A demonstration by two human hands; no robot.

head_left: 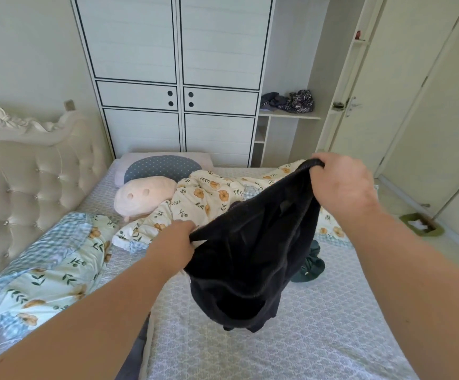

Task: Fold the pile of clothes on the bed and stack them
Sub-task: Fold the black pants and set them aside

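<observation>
A black garment [250,259] hangs in the air above the bed [319,325], stretched between both hands. My left hand [177,239] grips its lower left edge. Higher up and farther back, my right hand [342,185] grips its upper right edge. The cloth sags in loose folds between them, its bottom near the mattress. A dark green garment [312,266] lies crumpled on the bed just behind the black one, partly hidden by it. A dark cloth [135,355] shows beside my left forearm at the bottom.
A floral quilt [212,198] is bunched across the bed's middle. A floral pillow [47,270] lies at the left by the tufted headboard [30,176], a pink plush pillow [143,197] beyond. The wardrobe [179,78] stands behind, clothes [288,101] on its shelf; a green bin [421,224] is on the floor.
</observation>
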